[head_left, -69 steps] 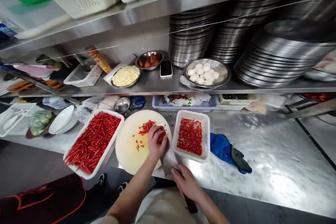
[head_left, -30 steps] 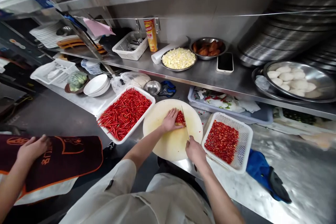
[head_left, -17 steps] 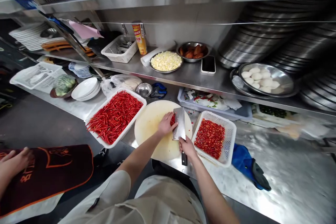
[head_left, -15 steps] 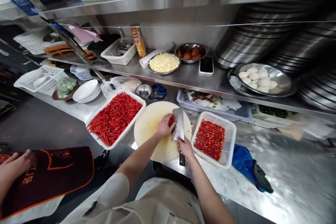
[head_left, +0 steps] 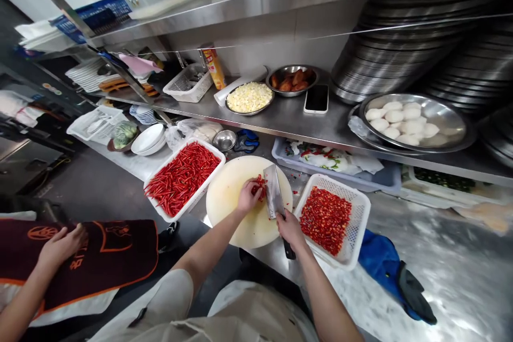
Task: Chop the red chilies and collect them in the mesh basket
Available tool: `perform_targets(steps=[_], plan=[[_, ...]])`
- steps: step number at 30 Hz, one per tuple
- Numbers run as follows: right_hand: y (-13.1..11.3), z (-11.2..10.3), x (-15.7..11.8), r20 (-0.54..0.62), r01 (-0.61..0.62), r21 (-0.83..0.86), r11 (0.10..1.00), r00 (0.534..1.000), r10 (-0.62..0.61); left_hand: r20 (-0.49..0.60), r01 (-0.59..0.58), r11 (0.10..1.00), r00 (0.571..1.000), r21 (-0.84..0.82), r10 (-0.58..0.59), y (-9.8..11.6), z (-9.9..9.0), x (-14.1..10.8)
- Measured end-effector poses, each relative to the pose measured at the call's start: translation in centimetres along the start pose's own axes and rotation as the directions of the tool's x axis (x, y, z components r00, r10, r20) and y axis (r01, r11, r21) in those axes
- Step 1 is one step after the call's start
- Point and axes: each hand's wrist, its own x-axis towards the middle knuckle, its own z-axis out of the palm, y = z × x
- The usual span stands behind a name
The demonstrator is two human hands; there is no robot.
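Observation:
On the round cutting board [head_left: 224,214], my left hand [head_left: 249,195] has its fingers curled against a small bunch of red chilies [head_left: 259,188]. My right hand [head_left: 290,228] grips the black handle of a cleaver [head_left: 273,190], whose broad blade stands beside the bunch, just right of my left fingertips. Left of the board is a white basket [head_left: 172,217] heaped with whole red chilies [head_left: 185,176]. A second white basket [head_left: 358,235], to the right, holds chopped red chilies [head_left: 326,219].
A blue glove [head_left: 380,264] lies right of the chopped chilies. Behind the board are a small metal bowl [head_left: 225,140] and a grey-blue tray [head_left: 387,177] of scraps. The shelf above bears a phone [head_left: 316,99] and a bowl of white eggs [head_left: 401,122]. Another person's hand [head_left: 64,246] rests at an apron, left.
The cleaver has shifted slightly right and tilted, its handle now slanting right. My left fingers have drawn back a little from the blade. The camera view has turned slightly.

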Motion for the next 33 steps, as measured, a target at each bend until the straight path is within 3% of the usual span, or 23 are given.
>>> perform_targets(steps=[3,6,11,15,18,20,22,26,29,30,31,33], plan=[[-1.8,-2.1,0.8,0.014,0.075,-0.338,0.938,0.997,-0.075,-0.040,0.019,1.000,0.999,0.024,-0.018,-0.1,-0.3,-0.2],[-3.7,-2.9,1.0,0.010,0.084,-0.531,0.843,0.996,-0.093,0.002,-0.028,0.995,1.000,0.094,0.028,-0.2,-1.2,-0.5],[-5.1,-1.6,-0.3,-0.050,0.000,-0.626,0.780,0.998,-0.040,0.059,-0.067,0.991,0.996,0.116,0.061,-1.0,-2.2,-0.4],[-3.6,0.0,0.3,-0.108,-0.072,-0.640,0.765,0.994,0.004,0.064,-0.103,0.994,0.993,0.045,0.100,-2.2,-1.4,0.1],[-2.5,0.8,1.3,-0.123,-0.076,-0.676,0.733,0.992,-0.011,0.058,-0.164,0.986,0.984,-0.032,0.166,-2.9,-3.2,-1.3],[-2.7,1.3,1.4,-0.136,-0.080,-0.709,0.700,0.990,-0.024,0.024,-0.163,0.985,0.986,-0.053,0.164,-3.3,-7.2,-3.6],[-3.6,1.8,1.0,-0.143,-0.074,-0.738,0.671,0.989,-0.048,-0.031,-0.112,0.993,0.993,-0.024,0.111,-4.0,-13.4,-7.2],[-5.8,2.4,-0.1,-0.086,-0.005,-0.761,0.648,0.992,-0.094,-0.076,0.073,0.991,0.995,0.114,-0.064,-7.1,-27.3,-17.4],[-5.6,2.0,0.2,-0.063,0.018,-0.766,0.642,0.993,-0.103,-0.001,0.234,0.961,0.972,0.150,-0.237,-10.7,-33.8,-25.6],[-5.2,1.8,0.4,-0.060,0.018,-0.770,0.638,0.993,-0.102,-0.027,0.308,0.937,0.951,0.165,-0.308,-11.7,-35.3,-28.0],[-4.7,1.6,0.7,-0.055,0.021,-0.774,0.633,0.993,-0.100,-0.128,0.446,0.870,0.895,0.210,-0.428,-12.6,-36.6,-30.2],[-3.8,1.2,1.1,-0.053,0.023,-0.778,0.628,0.993,-0.101,-0.383,0.700,0.671,0.706,0.244,-0.596,-13.8,-39.3,-33.7]])
